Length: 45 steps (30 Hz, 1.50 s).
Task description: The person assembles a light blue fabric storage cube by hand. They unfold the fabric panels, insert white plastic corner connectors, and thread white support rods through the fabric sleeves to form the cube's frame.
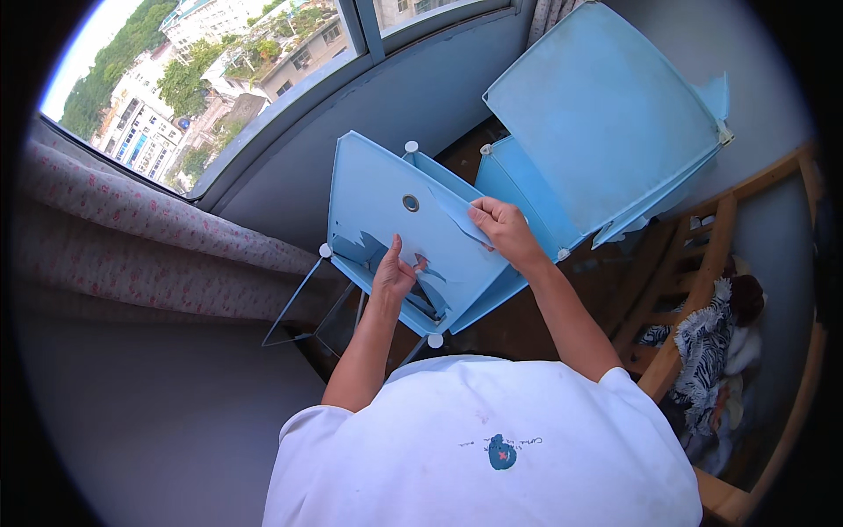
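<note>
In front of me a light blue plastic panel (pixel 378 189) leans at a slant over an open cube frame. It has a round metal-rimmed hole, and its sheet is torn near the lower edge. My right hand (pixel 507 230) is closed on the panel's right side, where a loose strip of the sheet lifts. At the torn lower part is my left hand (pixel 394 274), thumb pointing up and fingers curled at the ragged sheet. Those fingertips are partly hidden. White round connectors (pixel 435 340) sit at the frame's corners.
A second blue panel cube (pixel 606 114) stands at the far right, its sheet ragged along one edge. Bare metal frames (pixel 303 307) stand at left by a flowered curtain (pixel 158 220). A window curves behind. To the right is a wooden rack (pixel 702 290) with cloths (pixel 707 351).
</note>
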Each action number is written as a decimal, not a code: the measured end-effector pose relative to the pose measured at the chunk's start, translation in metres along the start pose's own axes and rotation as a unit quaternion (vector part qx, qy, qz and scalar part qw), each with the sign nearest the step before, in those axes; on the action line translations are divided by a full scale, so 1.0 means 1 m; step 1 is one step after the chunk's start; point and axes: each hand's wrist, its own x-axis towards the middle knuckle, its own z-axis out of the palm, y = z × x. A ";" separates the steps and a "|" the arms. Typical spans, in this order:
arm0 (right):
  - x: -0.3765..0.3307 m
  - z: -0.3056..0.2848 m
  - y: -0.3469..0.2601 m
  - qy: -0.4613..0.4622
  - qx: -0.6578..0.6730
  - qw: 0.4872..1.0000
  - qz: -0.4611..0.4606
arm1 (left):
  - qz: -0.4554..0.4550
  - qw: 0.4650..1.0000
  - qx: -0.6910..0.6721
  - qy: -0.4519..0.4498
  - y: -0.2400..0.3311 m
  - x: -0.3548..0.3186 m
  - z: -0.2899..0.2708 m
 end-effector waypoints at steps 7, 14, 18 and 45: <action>0.013 -0.009 0.019 0.082 -0.110 0.990 -0.039 | -0.027 0.972 -0.119 -0.200 0.015 -0.005 -0.009; 0.022 -0.019 0.026 0.080 -0.047 0.995 0.033 | 0.097 0.994 0.049 -0.033 0.092 -0.051 -0.012; 0.020 -0.015 0.032 0.077 -0.068 0.994 0.023 | 0.105 0.994 0.010 -0.042 0.132 -0.078 -0.025; 0.003 0.009 -0.005 0.088 -0.074 0.992 0.043 | 0.540 0.635 0.478 0.275 0.216 -0.007 -0.069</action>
